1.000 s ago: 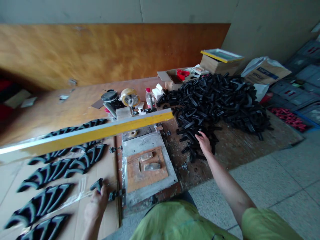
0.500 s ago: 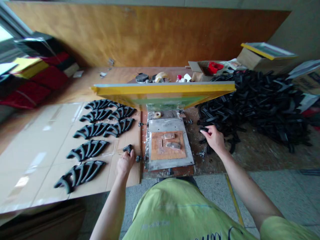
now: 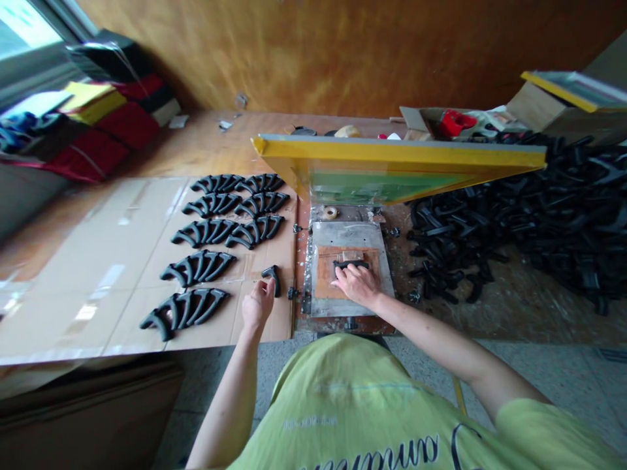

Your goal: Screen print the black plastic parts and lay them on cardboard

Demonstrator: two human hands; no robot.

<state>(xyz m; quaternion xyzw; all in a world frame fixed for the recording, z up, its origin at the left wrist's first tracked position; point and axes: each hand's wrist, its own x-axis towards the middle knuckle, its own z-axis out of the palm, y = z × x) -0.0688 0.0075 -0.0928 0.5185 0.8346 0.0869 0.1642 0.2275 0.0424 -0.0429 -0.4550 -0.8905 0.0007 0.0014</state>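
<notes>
Eight black fan-shaped clusters (image 3: 198, 267): we count them in five rows on a cardboard sheet (image 3: 98, 274), which lies on the worktop (image 3: 206, 140).
Left hand (image 3: 257, 305): open, fingers loosely apart, holding nothing that we can see. A curved black part (image 3: 273, 279) lies just up and to its right on the cardboard, long axis near upright, apart from the clusters.
Right hand (image 3: 357, 285): fingers (image 3: 350, 277) lie over a second black part (image 3: 349, 264); we cannot tell whether they grip it. This part lies with its long axis left to right, on a wooden board (image 3: 323, 258) set on a metal plate (image 3: 343, 235). The right hand is the nearer hand.
Screen frame (image 3: 392, 151): yellow-edged, tilted up above the plate.
Heap of black parts (image 3: 539, 222): right of the plate.
Lettering: dark script (image 3: 372, 457) on a lime-green shirt (image 3: 343, 391); we cannot read it reliably.
</notes>
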